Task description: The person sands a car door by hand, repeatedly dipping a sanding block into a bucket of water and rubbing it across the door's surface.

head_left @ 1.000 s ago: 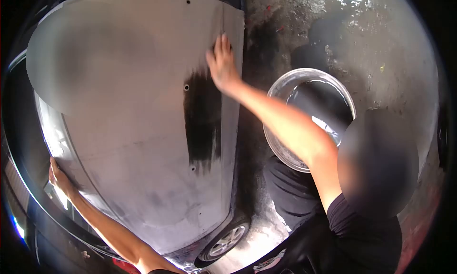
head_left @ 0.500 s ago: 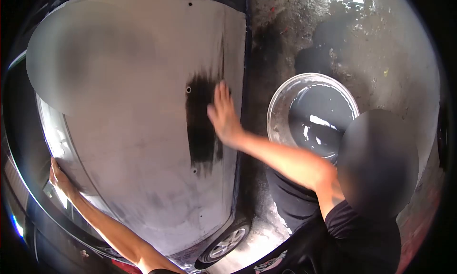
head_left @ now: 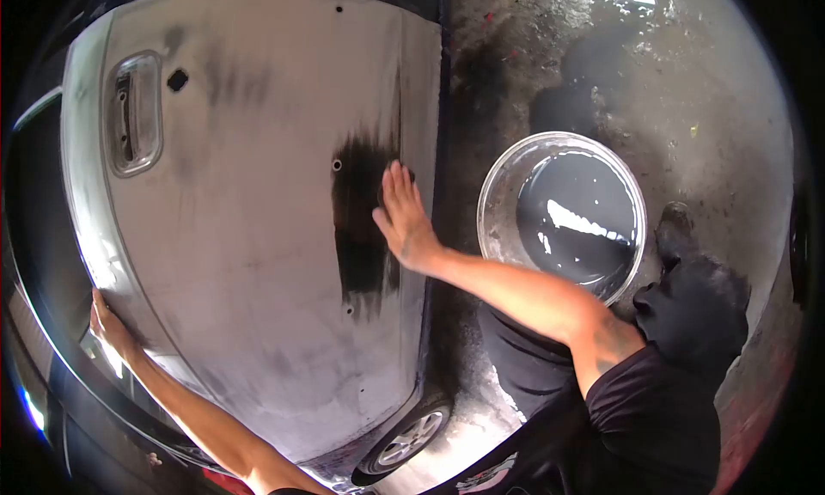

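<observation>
A grey, dull-surfaced car door (head_left: 249,254) fills the left half of the view, with a wet-looking dark patch (head_left: 357,229) low on it. My right hand (head_left: 404,216) lies flat over the right side of this patch, its fingers stretched out and the thumb apart. A small dark edge shows beside the fingertips; whether something lies under the palm is hidden. At the door's upper edge, by the window, my left hand (head_left: 107,319) grips the rim. Some of its fingers are out of sight behind that edge.
A round tub (head_left: 494,181) of dark water stands on the wet floor (head_left: 619,91) right of the door. My bent knee and shoe (head_left: 675,224) are beside it. A car wheel (head_left: 412,439) shows below. The door has a handle recess (head_left: 137,113) and several small holes.
My right hand has slid slightly down along the dark patch. My left hand stays on the door edge. The blurred areas over the handle recess and my knee have cleared.
</observation>
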The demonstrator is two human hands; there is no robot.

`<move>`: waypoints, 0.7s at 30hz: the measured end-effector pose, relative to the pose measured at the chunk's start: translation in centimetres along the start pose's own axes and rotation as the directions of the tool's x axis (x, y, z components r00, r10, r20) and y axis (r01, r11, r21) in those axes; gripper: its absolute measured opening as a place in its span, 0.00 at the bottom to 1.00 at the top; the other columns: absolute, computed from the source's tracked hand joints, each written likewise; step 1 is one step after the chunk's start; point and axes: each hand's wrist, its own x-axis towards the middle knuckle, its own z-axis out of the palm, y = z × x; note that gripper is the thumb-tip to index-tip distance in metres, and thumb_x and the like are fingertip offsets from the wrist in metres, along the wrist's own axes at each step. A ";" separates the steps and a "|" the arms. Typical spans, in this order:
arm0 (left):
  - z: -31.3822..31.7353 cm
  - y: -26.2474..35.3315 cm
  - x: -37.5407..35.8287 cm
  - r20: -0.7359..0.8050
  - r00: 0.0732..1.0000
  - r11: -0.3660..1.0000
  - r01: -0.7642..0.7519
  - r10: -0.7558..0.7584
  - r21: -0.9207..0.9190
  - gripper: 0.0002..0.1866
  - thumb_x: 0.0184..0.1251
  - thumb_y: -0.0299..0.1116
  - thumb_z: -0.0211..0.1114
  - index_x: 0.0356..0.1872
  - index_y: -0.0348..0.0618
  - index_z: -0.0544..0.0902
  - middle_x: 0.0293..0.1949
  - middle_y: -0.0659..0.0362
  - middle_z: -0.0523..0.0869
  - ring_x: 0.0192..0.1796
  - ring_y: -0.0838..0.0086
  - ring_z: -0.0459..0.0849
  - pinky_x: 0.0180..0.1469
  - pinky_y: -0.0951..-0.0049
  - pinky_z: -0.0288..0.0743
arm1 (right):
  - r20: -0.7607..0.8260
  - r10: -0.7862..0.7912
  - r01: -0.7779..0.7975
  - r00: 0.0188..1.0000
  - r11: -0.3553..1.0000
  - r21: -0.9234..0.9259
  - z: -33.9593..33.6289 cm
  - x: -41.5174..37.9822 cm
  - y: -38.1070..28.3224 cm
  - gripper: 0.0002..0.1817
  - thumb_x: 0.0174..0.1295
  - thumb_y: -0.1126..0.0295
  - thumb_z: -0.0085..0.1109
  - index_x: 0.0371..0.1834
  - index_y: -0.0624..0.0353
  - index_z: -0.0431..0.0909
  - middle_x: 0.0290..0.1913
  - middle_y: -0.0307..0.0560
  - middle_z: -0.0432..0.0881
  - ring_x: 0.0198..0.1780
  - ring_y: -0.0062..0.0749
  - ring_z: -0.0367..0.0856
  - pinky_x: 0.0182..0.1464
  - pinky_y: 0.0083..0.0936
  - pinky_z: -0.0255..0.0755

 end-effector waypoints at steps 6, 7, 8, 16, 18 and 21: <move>-1.1 -0.3 1.8 -0.026 0.998 0.993 -0.051 0.054 0.105 0.29 0.79 0.52 0.62 0.57 0.32 0.89 0.45 0.53 0.93 0.45 0.70 0.86 0.52 0.67 0.79 | -0.206 0.055 -0.061 0.977 0.998 -0.022 -5.0 16.9 3.3 0.39 0.82 0.55 0.46 0.85 0.74 0.50 0.87 0.72 0.45 0.88 0.63 0.44 0.85 0.58 0.43; -1.4 -0.6 2.3 -0.011 0.999 0.989 -0.046 0.048 0.142 0.29 0.79 0.52 0.62 0.56 0.32 0.90 0.45 0.53 0.93 0.44 0.70 0.86 0.52 0.67 0.78 | -0.223 0.073 -0.071 0.972 0.997 0.015 -4.1 15.1 2.4 0.39 0.83 0.55 0.45 0.85 0.73 0.49 0.87 0.72 0.44 0.88 0.63 0.44 0.85 0.59 0.43; -1.1 -0.3 2.0 -0.031 0.998 0.991 -0.057 0.061 0.123 0.28 0.79 0.52 0.62 0.56 0.33 0.90 0.44 0.53 0.94 0.43 0.70 0.86 0.51 0.67 0.78 | -0.171 0.058 -0.061 0.984 0.998 -0.013 -2.9 10.7 1.0 0.41 0.82 0.56 0.47 0.86 0.72 0.45 0.88 0.71 0.42 0.88 0.64 0.42 0.85 0.61 0.43; -0.5 -0.2 1.9 -0.050 0.996 0.993 -0.062 0.067 0.101 0.28 0.79 0.50 0.62 0.60 0.33 0.88 0.51 0.52 0.93 0.49 0.70 0.87 0.56 0.68 0.79 | -0.163 0.020 -0.023 0.986 1.000 -0.013 -4.5 14.8 2.4 0.40 0.83 0.54 0.45 0.85 0.73 0.47 0.86 0.75 0.45 0.87 0.71 0.43 0.85 0.59 0.42; -0.8 -0.6 1.8 -0.051 0.996 0.994 -0.066 0.070 0.086 0.28 0.80 0.50 0.62 0.61 0.32 0.88 0.52 0.52 0.93 0.51 0.70 0.87 0.58 0.68 0.79 | -0.180 0.036 -0.040 0.983 0.999 -0.017 -4.7 16.2 2.7 0.40 0.83 0.54 0.45 0.85 0.73 0.47 0.86 0.76 0.47 0.86 0.72 0.43 0.85 0.58 0.42; -1.1 -0.8 2.2 -0.038 0.997 0.989 -0.060 0.066 0.137 0.28 0.80 0.50 0.62 0.62 0.32 0.87 0.53 0.52 0.93 0.52 0.69 0.87 0.59 0.68 0.78 | -0.171 0.013 -0.006 0.985 0.999 0.037 -0.8 6.5 0.2 0.42 0.82 0.56 0.48 0.86 0.73 0.43 0.87 0.75 0.40 0.87 0.73 0.40 0.84 0.64 0.42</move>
